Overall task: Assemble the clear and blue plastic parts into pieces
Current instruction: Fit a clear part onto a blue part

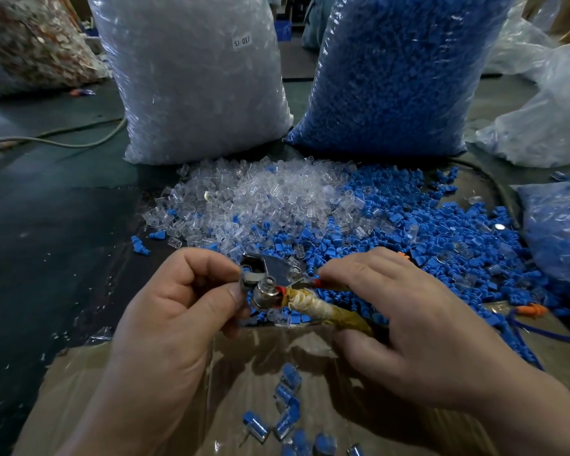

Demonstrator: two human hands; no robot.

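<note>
The left hand (178, 307) fingers pinch the metal tool (268, 284) head; the right hand (408, 319) fingers clamp its taped handle. The parts pile (310, 209) lies just ahead; bare worktop (63, 209) lies left.

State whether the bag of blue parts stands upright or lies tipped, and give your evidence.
Upright: the bag of blue parts stands on its base, sides rising out of view.

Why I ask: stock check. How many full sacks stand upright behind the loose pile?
2: the clear-parts sack left of centre, the blue-parts sack right of it. Other bags slump at the edges.
</note>
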